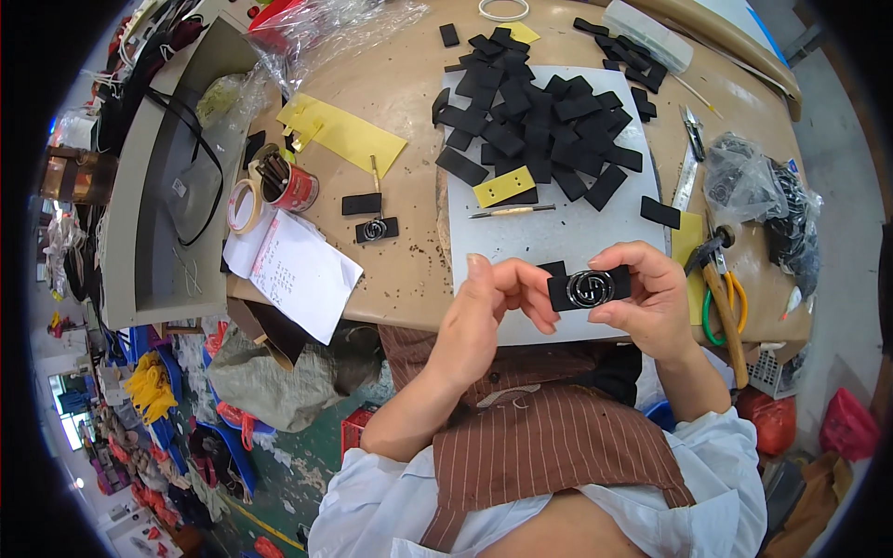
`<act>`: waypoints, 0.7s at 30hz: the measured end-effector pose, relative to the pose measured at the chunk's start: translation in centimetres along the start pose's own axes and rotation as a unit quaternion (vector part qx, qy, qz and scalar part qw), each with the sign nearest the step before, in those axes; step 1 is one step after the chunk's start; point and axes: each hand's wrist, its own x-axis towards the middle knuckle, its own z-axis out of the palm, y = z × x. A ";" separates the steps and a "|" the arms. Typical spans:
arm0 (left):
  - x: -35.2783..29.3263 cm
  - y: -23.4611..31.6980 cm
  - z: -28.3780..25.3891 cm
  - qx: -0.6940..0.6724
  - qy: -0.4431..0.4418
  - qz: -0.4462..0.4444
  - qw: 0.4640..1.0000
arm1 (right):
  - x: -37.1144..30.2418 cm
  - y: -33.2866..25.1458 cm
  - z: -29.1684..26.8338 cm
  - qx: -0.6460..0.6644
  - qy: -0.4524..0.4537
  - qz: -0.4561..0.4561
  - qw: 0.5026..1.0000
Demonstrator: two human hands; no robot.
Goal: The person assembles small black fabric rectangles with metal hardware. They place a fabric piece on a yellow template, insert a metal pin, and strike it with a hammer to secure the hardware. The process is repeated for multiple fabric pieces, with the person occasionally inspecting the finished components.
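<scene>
Above the front edge of a white board (474, 260), my right hand (651, 288) pinches a black rectangular strip (561, 294) between thumb and fingers. On the strip's face sits a shiny dark round buckle-like ornament (590, 289). My left hand (484, 302) is at the strip's left end, fingers bent near or against it, thumb raised and apart. Just behind, a second black piece (553, 269) shows in part. Farther back on the board lie a heap of black strips (535, 121), a yellow template with holes (503, 187) and a thin pointed tool (513, 212).
At right are a hammer (727, 307), scissors with green and orange handles (739, 302), a cutter knife (693, 135) and a plastic bag (735, 172). Left stand a tin of tools (296, 191), a tape roll (244, 206), a paper pad (312, 270) and another ornamented strip (389, 230).
</scene>
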 end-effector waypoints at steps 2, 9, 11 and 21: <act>-0.2 -0.1 0.4 0.027 -0.021 0.027 0.999 | 0.0 0.2 0.1 0.015 -0.010 -0.008 1.000; -0.4 0.0 2.0 0.099 0.011 0.031 0.995 | 1.7 -1.5 0.1 -0.257 -0.094 -0.138 0.952; -0.5 0.0 2.2 0.130 0.003 0.041 0.991 | 2.1 -2.2 0.1 -0.298 -0.137 -0.140 0.934; -1.3 -0.8 1.9 0.012 -0.038 0.043 0.998 | 2.6 -2.4 -0.4 -0.225 -0.188 -0.126 0.948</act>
